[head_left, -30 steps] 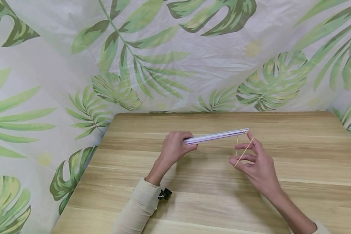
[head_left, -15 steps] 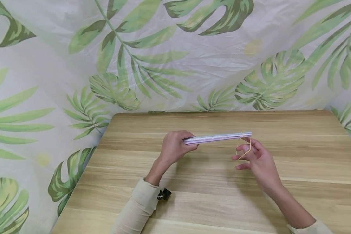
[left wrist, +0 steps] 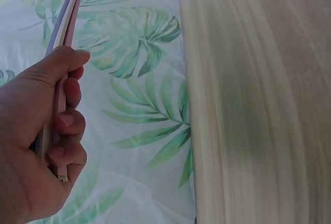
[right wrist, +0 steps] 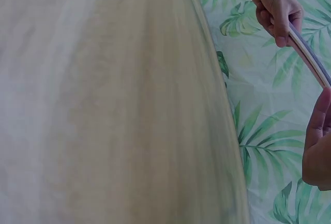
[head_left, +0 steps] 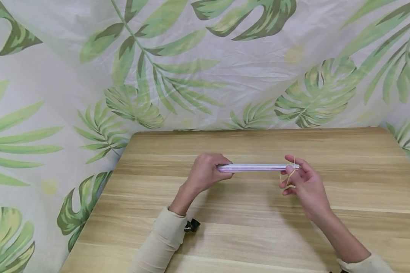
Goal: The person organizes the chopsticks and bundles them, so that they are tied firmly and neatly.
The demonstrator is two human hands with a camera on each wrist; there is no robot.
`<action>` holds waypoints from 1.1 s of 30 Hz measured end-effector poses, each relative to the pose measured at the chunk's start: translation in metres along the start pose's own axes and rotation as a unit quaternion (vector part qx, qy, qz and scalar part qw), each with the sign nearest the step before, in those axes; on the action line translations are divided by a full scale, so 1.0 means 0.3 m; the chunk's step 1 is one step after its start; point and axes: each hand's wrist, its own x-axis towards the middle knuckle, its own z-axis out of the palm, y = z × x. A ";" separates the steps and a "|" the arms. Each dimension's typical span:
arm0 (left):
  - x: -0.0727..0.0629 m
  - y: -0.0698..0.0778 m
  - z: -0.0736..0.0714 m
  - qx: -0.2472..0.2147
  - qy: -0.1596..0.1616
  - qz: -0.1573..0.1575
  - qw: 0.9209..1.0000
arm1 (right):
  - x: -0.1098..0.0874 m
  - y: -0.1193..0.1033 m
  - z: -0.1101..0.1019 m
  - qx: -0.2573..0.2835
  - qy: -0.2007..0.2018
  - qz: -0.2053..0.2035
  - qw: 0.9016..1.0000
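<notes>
My left hand grips one end of a bundle of long, thin, straw-like sticks in white, purple and pale blue. In the left wrist view its fingers curl round the bundle. The bundle lies level above the table, pointing right. At its far end my right hand holds a thin yellow rubber band, looped over the stick ends and stretched across the fingers. The right thumb overlaps the bundle's tip. In the right wrist view the right hand is partly cut off at the edge.
Beneath both hands is a wood-grain table with rounded far corners. Behind and left of it hangs a pale cloth printed with green leaves. A small black device sits by the left cuff.
The bundle's right end has dropped, so it now lies level. My right hand has shifted slightly right, its thumb up onto the stick ends, and the band is less stretched. The left hand barely moved.
</notes>
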 end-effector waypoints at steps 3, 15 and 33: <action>0.000 0.005 0.008 0.004 -0.008 0.013 1.000 | -0.005 0.012 0.015 -0.021 0.011 0.014 1.000; 0.005 0.006 -0.002 -0.022 0.006 0.001 1.000 | -0.006 0.029 0.025 -0.052 -0.004 0.001 0.999; 0.003 0.009 -0.019 -0.027 0.032 -0.083 0.996 | -0.007 0.027 0.015 -0.073 -0.026 -0.069 0.995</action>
